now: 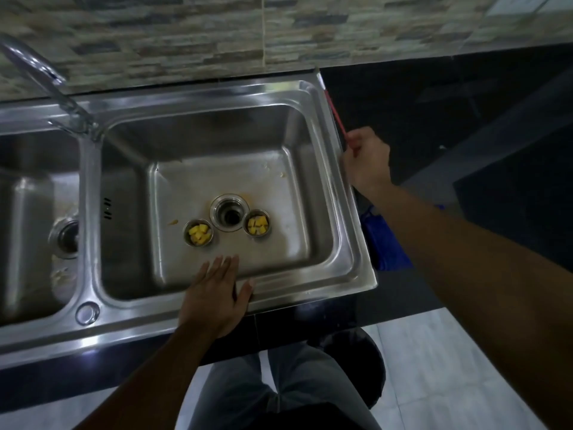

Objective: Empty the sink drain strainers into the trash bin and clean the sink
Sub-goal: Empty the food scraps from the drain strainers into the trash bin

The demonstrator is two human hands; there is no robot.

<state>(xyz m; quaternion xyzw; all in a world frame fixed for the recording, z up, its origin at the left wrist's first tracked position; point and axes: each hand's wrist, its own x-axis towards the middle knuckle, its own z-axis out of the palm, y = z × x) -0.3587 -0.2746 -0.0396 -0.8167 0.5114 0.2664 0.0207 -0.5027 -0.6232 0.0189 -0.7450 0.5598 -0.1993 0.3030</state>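
2 strainers point(198, 232) lie just beyond the flat left hand point(214, 293); right hand point(367, 159) pinches red stick point(336, 114).

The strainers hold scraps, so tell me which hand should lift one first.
Left, probably. The left hand is open, empty, fingers reaching over the front rim of the sink near the left strainer; the right hand grips a red-handled tool at its right edge.
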